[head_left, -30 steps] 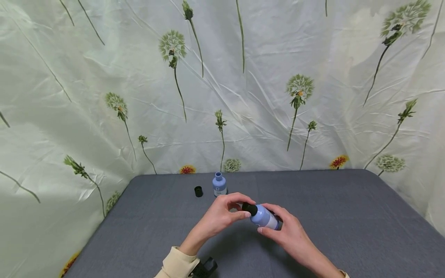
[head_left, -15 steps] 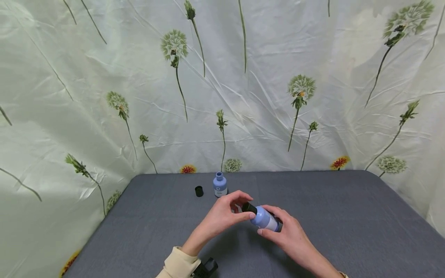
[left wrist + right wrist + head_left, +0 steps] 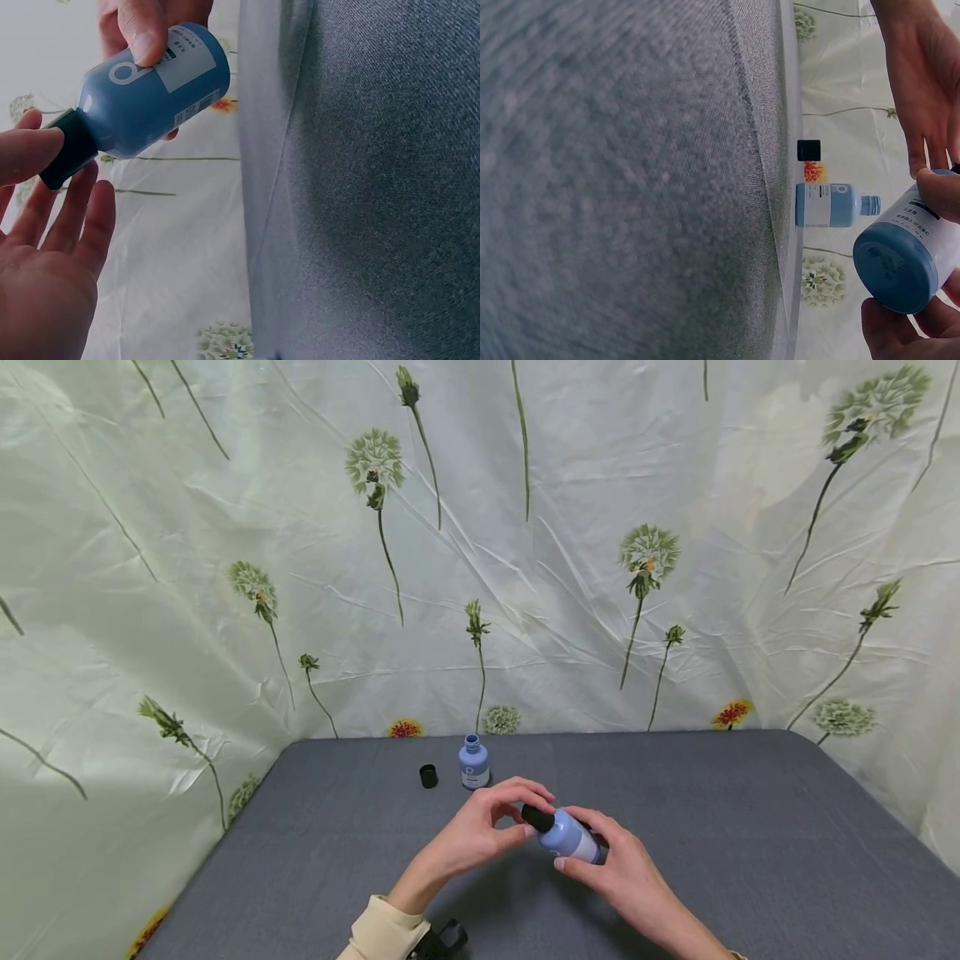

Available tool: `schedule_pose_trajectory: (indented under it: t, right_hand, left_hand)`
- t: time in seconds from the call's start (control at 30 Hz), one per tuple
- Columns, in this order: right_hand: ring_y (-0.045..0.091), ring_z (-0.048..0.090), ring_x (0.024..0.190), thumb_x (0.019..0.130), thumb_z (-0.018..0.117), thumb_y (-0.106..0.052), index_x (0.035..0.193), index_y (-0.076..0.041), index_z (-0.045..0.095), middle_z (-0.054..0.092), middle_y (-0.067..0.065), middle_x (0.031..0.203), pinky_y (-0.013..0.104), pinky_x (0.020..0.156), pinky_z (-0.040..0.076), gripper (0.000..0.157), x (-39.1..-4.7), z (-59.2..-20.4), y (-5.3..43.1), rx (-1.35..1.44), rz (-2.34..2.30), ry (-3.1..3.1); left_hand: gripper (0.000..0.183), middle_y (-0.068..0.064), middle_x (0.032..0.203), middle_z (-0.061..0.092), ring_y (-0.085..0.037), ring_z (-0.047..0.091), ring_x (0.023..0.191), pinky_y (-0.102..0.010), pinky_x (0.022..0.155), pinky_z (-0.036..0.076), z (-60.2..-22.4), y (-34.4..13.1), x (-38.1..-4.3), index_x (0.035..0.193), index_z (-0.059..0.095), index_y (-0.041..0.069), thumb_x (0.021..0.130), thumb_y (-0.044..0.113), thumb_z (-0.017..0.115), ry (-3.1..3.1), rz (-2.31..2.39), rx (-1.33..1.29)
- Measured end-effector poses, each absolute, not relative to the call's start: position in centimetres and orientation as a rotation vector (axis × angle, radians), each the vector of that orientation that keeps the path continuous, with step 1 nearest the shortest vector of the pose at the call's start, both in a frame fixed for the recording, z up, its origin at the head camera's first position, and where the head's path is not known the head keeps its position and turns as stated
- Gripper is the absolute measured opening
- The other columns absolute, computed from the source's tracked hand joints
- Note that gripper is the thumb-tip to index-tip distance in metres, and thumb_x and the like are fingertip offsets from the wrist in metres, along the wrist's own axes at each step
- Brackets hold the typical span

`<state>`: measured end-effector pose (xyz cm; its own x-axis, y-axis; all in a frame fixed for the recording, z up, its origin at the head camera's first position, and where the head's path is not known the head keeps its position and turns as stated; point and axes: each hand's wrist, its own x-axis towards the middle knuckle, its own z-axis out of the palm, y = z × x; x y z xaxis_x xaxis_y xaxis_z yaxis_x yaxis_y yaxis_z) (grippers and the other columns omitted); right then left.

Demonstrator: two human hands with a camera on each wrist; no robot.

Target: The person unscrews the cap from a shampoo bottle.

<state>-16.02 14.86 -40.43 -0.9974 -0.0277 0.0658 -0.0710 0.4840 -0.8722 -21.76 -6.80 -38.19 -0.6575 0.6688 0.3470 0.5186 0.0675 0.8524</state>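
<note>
A blue bottle (image 3: 564, 835) with a white label and a black cap (image 3: 537, 817) is held tilted above the table, cap end toward the left. My right hand (image 3: 626, 868) grips its body, thumb on the near side and fingers over the far side. At the cap is my left hand (image 3: 480, 827), its thumb and forefinger pinching it. In the left wrist view the left thumb lies on the black cap (image 3: 69, 150), which sits on the bottle's neck, while the other fingers spread below. The bottle's round base (image 3: 895, 268) faces the right wrist camera.
A second blue bottle (image 3: 474, 764) stands upright and uncapped toward the back of the grey table (image 3: 720, 827). Left of it is a loose black cap (image 3: 428, 776). A pale curtain with printed dandelions (image 3: 555, 593) hangs behind the table.
My left thumb and forefinger have shifted around the cap, the thumb moving slightly left and the forefinger lying farther over the top. The right hand and the bottle stay nearly in place.
</note>
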Motion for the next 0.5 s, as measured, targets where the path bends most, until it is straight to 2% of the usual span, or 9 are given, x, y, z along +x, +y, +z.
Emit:
schedule_pose_trajectory:
  t: [0.13, 0.27, 0.37, 0.5]
  right_hand:
    - [0.021, 0.056, 0.098, 0.077, 0.085, -0.024, 0.127, -0.019, 0.062, 0.061, 0.005, 0.119, 0.038, 0.079, 0.045, 0.056, -16.2, -40.5, 14.9, 0.085, 1.606, -2.654]
    - [0.022, 0.056, 0.100, 0.077, 0.085, -0.025, 0.127, -0.018, 0.062, 0.061, 0.005, 0.120, 0.039, 0.079, 0.046, 0.056, -16.2, -40.4, 14.9, 0.090, 1.604, -2.658]
    - [0.023, 0.055, 0.100, 0.077, 0.085, -0.026, 0.127, -0.018, 0.062, 0.060, 0.005, 0.121, 0.040, 0.079, 0.046, 0.056, -16.1, -40.4, 14.9, 0.092, 1.588, -2.669]
    - [0.023, 0.055, 0.099, 0.077, 0.085, -0.026, 0.127, -0.020, 0.062, 0.060, 0.005, 0.120, 0.039, 0.079, 0.046, 0.055, -16.0, -40.4, 14.9, 0.097, 1.584, -2.666]
  left_hand:
    - [0.036, -0.010, 0.124, 0.061, -0.017, 0.056, 0.110, -0.038, 0.085, 0.050, -37.6, -6.7, -21.4, 0.121, 0.066, 0.003, 0.088, -0.012, 0.059, 2.161, 1.659, 1.189]
    - [0.034, -0.001, 0.121, 0.063, -0.015, 0.058, 0.102, -0.034, 0.083, 0.051, -37.9, -6.6, -21.7, 0.124, 0.065, 0.016, 0.092, 0.003, 0.066, 2.222, 1.641, 1.133]
    - [0.031, 0.007, 0.116, 0.064, -0.013, 0.059, 0.097, -0.031, 0.080, 0.050, -38.4, -6.7, -21.9, 0.121, 0.066, 0.023, 0.092, 0.016, 0.071, 2.283, 1.633, 1.082]
    - [0.027, 0.007, 0.106, 0.065, -0.018, 0.061, 0.091, -0.033, 0.076, 0.051, -38.6, -6.6, -21.9, 0.115, 0.068, 0.022, 0.089, 0.023, 0.076, 2.336, 1.639, 1.008]
